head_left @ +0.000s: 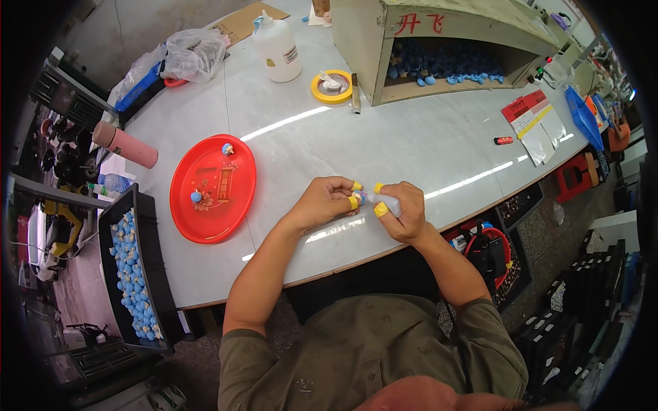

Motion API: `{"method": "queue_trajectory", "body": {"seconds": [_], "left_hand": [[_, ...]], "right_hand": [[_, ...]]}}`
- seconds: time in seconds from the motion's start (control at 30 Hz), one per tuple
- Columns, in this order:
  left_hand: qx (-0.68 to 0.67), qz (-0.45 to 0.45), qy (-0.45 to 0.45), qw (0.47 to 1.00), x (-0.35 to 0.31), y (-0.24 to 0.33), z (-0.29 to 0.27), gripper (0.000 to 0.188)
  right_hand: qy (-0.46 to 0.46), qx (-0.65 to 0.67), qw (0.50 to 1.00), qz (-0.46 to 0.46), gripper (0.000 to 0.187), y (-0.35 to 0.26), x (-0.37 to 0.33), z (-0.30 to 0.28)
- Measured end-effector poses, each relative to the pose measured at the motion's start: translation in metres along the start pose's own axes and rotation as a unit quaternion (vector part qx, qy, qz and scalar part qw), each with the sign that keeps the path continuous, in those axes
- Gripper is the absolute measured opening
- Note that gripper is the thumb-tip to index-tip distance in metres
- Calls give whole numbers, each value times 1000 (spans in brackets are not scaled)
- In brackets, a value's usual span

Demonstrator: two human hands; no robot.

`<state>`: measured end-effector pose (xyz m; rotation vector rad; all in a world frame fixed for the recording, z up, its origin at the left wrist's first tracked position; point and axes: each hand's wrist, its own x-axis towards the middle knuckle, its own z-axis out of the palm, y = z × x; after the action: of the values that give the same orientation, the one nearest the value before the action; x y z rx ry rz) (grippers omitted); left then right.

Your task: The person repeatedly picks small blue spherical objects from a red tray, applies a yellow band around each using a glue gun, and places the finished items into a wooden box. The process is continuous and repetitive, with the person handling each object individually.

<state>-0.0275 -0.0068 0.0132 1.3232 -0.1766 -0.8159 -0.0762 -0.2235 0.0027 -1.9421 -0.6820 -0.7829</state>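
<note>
Over the table's front part, my left hand pinches a small blue figurine part between taped fingertips. Close beside it, my right hand is closed round a small translucent squeeze bottle, its narrow tip pointing at the blue part. Whether the tip touches the part is too small to tell. Yellow tape wraps the thumb and a finger of each hand. To the left lies a round red tray holding two small blue figurines, one near its far rim and one at its left.
A black bin full of blue pieces stands at the table's left edge. A pink bottle, a white jug, a yellow tape roll and a wooden box of blue parts are farther back. A red card lies right.
</note>
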Motion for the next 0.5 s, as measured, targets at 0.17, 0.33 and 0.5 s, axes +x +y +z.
{"method": "queue_trajectory", "body": {"seconds": [0.17,0.33,0.5], "left_hand": [[1,2,4,1000,0,1,1,33],[-8,-2,18,1000,-1,2,2,33],[-15,-2,40,999,0,5,4,29]], "right_hand": [[2,-9,1000,-1,22,0,1,3],[-7,-45,999,-11,22,-2,2,1],[-13,-88,996,-31,22,-6,2,0]]}}
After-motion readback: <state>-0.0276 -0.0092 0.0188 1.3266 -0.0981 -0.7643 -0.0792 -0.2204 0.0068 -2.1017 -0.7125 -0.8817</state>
